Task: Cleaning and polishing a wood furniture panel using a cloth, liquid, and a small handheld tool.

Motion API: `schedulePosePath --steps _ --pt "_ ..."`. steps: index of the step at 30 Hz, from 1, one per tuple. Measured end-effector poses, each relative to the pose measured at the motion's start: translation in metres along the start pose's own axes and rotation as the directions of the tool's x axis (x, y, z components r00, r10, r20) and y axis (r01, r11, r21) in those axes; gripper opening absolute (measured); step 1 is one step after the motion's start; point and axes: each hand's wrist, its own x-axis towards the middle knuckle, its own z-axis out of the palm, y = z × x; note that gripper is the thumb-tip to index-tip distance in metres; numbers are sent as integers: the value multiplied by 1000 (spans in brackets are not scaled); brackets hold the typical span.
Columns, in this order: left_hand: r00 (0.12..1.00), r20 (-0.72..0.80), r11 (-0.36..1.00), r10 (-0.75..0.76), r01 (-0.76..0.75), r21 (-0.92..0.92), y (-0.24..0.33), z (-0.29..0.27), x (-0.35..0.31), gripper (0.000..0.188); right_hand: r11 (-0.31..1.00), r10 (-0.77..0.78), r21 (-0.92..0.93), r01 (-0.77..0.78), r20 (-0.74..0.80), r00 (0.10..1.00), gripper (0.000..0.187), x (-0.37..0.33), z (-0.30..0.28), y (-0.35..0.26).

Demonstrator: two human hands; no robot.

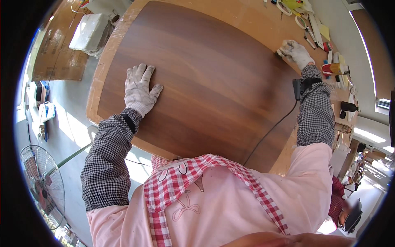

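A large brown wooden panel (205,82) with curved edges lies flat in front of me. My left hand (141,89), in a soiled white work glove, rests palm down on its left part, fingers and thumb spread. At the panel's far right edge, my right hand (296,53), also gloved, has its fingers bent around a small pad (281,54), dark and pale, pressed against the edge. The glove hides most of this pad, so its exact kind cannot be told. A black box (297,89) with a cable is strapped to my right wrist.
The panel lies on a cardboard-covered table (242,14). Tape rolls (300,22), pens (309,42) and a yellow-and-red can (334,68) crowd its right side. To my left stand a fan (43,185) and a white wrapped block (91,33). Another person (339,206) is at the lower right.
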Motion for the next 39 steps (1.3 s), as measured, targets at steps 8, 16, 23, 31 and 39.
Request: schedulePosePath --steps 8,16,23,31,39 --pt "1000 16 999 -27 27 -19 -4 -12 -5 63 942 -245 254 218 76 967 24 99 83 -224" --pt "1000 -5 999 6 -6 -40 -7 -5 1 63 552 -166 834 -21 135 977 11 153 128 -289" --pt "994 -94 998 58 -58 4 -10 9 0 63 981 -116 164 105 56 992 30 105 74 -179" --pt "971 -196 990 138 -128 63 -10 22 -3 63 958 189 -211 -195 -48 981 41 -35 -11 -14" --pt "975 -162 987 152 -140 79 -10 19 -6 61 843 478 -174 -509 -193 857 40 -134 -57 109"
